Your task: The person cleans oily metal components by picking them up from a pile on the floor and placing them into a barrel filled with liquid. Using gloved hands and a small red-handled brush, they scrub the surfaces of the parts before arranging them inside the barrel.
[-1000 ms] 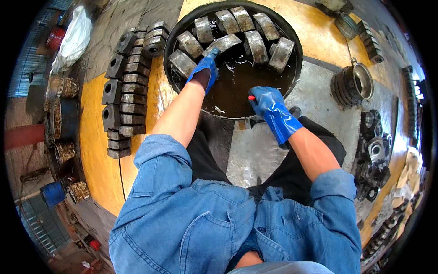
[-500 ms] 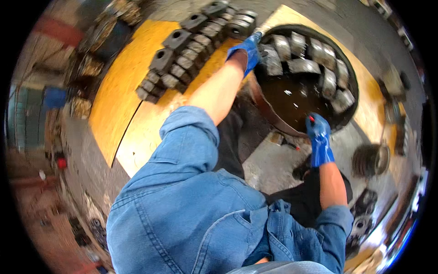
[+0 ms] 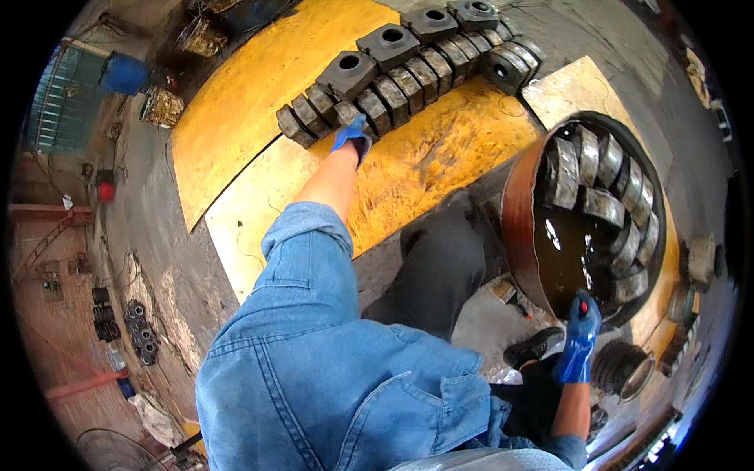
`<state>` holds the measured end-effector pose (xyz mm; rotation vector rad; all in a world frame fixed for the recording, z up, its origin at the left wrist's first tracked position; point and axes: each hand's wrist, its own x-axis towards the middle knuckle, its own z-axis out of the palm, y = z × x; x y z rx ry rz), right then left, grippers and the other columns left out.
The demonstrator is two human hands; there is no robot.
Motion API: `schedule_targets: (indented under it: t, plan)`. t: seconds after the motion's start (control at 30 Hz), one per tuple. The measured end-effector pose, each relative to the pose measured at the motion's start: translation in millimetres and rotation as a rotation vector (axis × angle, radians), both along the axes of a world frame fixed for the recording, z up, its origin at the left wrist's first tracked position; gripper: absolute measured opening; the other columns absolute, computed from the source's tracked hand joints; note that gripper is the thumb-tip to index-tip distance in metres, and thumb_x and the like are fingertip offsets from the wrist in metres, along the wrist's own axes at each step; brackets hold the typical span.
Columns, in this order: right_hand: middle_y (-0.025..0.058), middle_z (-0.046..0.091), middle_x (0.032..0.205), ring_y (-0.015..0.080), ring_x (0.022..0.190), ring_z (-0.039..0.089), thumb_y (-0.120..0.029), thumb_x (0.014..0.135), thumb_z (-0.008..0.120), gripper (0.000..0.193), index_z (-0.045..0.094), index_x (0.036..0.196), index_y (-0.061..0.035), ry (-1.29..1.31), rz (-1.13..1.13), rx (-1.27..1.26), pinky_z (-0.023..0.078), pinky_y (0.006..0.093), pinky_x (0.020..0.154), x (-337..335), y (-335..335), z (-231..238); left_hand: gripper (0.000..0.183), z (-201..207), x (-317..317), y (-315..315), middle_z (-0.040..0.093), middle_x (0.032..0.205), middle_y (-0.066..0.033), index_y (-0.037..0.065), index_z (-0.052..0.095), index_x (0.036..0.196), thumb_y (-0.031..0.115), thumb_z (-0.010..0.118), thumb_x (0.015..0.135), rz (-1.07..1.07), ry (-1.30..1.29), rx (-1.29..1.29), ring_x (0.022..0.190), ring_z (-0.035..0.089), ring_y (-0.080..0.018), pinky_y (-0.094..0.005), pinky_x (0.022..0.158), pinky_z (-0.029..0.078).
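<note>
My left hand (image 3: 353,140), in a blue glove, reaches to the near end of a row of curved metal blocks (image 3: 393,100). Its fingers close on one greyish block (image 3: 346,113) there; the palm side is hidden. At the near rim of a round, deep metal tub (image 3: 521,224), my right hand (image 3: 581,323), also gloved in blue, is closed around a tool with a red-ended handle (image 3: 583,308). The rest of that tool is hidden. Dark liquid (image 3: 569,263) lies in the tub, with several wet, shiny curved blocks (image 3: 603,206) stacked along its far and right sides.
Yellow boards (image 3: 440,149) lie under the row. Several dark blocks with round holes (image 3: 388,45) stand behind it. A stack of rings (image 3: 622,369) sits right of the tub. A small red-tipped object (image 3: 522,312) lies on the floor near my shoe (image 3: 534,347).
My left hand has moved from the tub's left rim to the near end of the block row. My right hand stays by the tub's near rim. The view has swung left.
</note>
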<state>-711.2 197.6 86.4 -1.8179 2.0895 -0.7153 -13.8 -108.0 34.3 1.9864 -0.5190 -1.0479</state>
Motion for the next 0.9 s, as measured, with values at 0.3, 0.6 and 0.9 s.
schedule_targets:
  t: [0.3, 0.6, 0.9]
  plan:
    - [0.0188, 0.075, 0.123, 0.0304, 0.116, 0.070, -0.006, 0.099, 0.067, 0.025, 0.073, 0.121, 0.0033, 0.021, -0.014, 0.164, 0.052, 0.0416, 0.106, 11.0, 0.1, 12.9, 0.087, -80.4, 57.6, -51.7, 0.072, 0.115, -0.0174, -0.004, 0.066, 0.133, 0.071, 0.070, 0.089, 0.083, 0.038, 0.258, 0.089, 0.061, -0.0303, -0.0468, 0.084, 0.051]
    - [0.0192, 0.072, 0.129, 0.0304, 0.121, 0.068, -0.011, 0.104, 0.062, 0.028, 0.070, 0.127, 0.0036, 0.045, -0.066, 0.252, 0.050, 0.0415, 0.108, 14.2, 4.7, 18.8, 0.090, -130.0, 88.7, -65.4, 0.070, 0.127, -0.0199, -0.001, 0.062, 0.141, 0.068, 0.075, 0.086, 0.076, -0.109, 0.112, 0.107, 0.063, -0.0341, -0.0494, 0.095, 0.049]
    - [0.0188, 0.076, 0.119, 0.0358, 0.111, 0.072, -0.004, 0.090, 0.072, 0.023, 0.076, 0.112, -0.0020, 0.156, -0.009, 0.129, 0.055, 0.0451, 0.101, 22.3, -6.2, 29.3, 0.082, -149.9, 43.5, 44.6, 0.057, 0.153, -0.0092, 0.009, 0.054, 0.153, 0.066, 0.063, 0.095, 0.114, 0.249, 0.142, 0.137, 0.048, -0.0289, -0.0493, 0.115, 0.035]
